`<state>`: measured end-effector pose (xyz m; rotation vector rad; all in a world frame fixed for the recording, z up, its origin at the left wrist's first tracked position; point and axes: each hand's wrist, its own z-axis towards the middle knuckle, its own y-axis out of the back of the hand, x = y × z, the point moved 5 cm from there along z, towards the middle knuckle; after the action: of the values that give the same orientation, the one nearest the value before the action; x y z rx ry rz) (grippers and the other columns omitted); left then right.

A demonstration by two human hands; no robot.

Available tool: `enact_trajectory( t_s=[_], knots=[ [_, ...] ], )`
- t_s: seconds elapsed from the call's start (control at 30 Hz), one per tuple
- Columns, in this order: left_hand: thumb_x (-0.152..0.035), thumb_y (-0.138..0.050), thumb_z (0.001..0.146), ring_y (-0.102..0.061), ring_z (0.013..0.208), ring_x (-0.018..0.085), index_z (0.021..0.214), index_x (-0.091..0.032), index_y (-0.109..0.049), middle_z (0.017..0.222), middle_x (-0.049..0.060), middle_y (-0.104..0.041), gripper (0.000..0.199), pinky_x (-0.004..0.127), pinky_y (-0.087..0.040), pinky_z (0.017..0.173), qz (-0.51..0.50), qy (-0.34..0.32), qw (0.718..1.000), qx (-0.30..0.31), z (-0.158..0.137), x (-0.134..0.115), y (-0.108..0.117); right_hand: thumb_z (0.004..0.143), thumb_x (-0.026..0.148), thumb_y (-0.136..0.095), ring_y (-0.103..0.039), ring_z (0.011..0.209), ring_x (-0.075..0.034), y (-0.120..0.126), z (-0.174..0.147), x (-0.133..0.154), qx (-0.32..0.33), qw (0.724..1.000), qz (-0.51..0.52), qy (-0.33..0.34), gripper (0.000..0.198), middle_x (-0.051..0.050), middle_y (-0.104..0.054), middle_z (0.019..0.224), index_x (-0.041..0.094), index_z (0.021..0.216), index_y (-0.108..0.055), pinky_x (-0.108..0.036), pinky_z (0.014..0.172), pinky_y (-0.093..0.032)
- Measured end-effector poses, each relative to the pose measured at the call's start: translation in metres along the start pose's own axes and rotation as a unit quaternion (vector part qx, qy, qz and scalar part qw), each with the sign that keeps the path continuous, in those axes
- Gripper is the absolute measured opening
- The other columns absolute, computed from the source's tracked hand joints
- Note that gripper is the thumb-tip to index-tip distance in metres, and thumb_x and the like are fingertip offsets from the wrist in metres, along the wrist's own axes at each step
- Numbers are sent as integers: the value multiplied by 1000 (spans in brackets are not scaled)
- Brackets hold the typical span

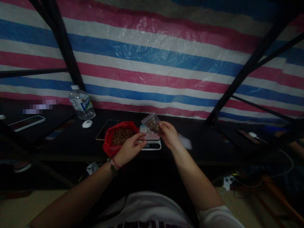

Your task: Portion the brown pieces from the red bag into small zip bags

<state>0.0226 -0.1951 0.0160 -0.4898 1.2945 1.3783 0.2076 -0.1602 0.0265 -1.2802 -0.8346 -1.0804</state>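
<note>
My right hand (169, 134) pinches a small clear plastic bag (151, 123) partly filled with brown bits, holding it just above a small digital scale (152, 144) on the dark table. My left hand (130, 148) hovers with fingers together near the scale's front left corner, beside a red bag (111, 139) open at the top and full of brown seed-like pieces. Whether its fingertips pinch anything is too dark to tell. A red string and a bracelet circle the left wrist.
A water bottle (82, 103) stands at the back left with a white mouse (87, 123) before it. A phone (107, 129) lies left of the red bag, another phone (26, 123) far left. Black frame bars cross a striped tarp (166, 63). Clear bags (185, 141) lie right of the scale.
</note>
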Motion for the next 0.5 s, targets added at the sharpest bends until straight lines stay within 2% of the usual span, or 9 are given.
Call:
enact_trajectory(
  t_s=[0.03,0.1,0.17,0.23,0.33,0.5],
  knots=[
    [-42,-54,81,-63,69,15,113,-13,-55,97,9,-67,43,28,-52,64,-38,11,999,16,-2,-3,-6,66,39,-72,-55,58,-9,-13,-11,-2,9,1000,10,-11,29,1,-62,72,18,84,-65,-18,47,-40],
    [-42,-57,79,-61,62,13,103,-12,-58,90,7,-67,39,25,-51,58,-86,25,996,8,-6,-10,-11,64,39,-74,-49,52,-7,-32,-29,-7,31,998,37,-35,28,2,-60,66,18,81,-66,-17,42,-34],
    [-41,-58,77,-58,57,11,92,-12,-60,81,5,-67,32,22,-48,53,-96,39,994,-23,-8,-15,-8,63,38,-75,-49,52,-7,-40,-40,-11,35,997,58,-49,27,2,-60,66,18,79,-66,-18,44,-37],
    [-40,-58,77,-55,52,10,81,-13,-60,70,2,-65,27,20,-45,50,-86,49,994,-46,-9,-19,-3,61,36,-77,-53,55,-8,-39,-45,-15,31,995,72,-60,27,2,-60,70,18,78,-64,-20,49,-43],
    [-39,-56,78,-52,49,8,70,-14,-59,60,-1,-61,27,19,-43,50,-72,62,995,-45,-7,-20,3,59,36,-78,-55,61,-10,-31,-49,-18,30,995,66,-75,30,2,-60,73,18,78,-62,-23,55,-48],
    [-38,-60,75,-53,48,8,73,-14,-62,61,-2,-62,24,20,-43,51,-56,83,995,4,-1,-10,4,61,41,-76,-53,62,-11,-13,-48,-20,6,998,0,-64,31,2,-56,70,18,74,-61,-22,50,-48]
  ],
)
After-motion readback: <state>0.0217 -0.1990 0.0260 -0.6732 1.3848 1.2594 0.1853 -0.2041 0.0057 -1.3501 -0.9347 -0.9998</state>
